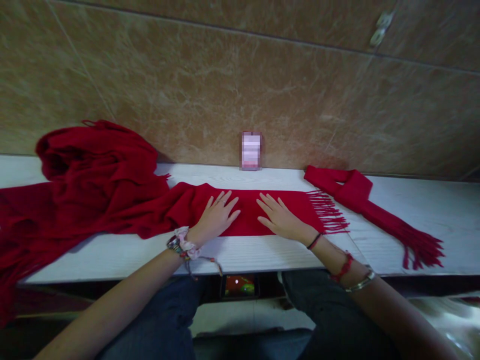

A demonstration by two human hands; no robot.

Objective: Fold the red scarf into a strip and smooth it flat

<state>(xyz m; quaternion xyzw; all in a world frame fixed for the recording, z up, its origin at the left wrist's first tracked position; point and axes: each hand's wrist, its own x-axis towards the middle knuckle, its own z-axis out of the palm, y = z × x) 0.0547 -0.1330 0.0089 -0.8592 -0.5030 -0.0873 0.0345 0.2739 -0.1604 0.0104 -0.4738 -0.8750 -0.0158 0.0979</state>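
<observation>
A red scarf lies across the white tabletop, its right part flat and its fringed end pointing right. My left hand rests flat on it with fingers spread. To the right, my right hand also presses flat on the cloth, fingers spread, nearer the fringe. Toward the left the fabric becomes wrinkled and runs into a large heap of red cloth. Whether the heap is one piece or several I cannot tell. Beyond the fringe lies a narrow, folded red scarf with a fringed end.
A small blurred, upright card or phone-like object leans at the brown tiled wall. The white tabletop is narrow, its front edge close to my legs. Below that edge a lit screen shows. Red cloth hangs over the left front edge.
</observation>
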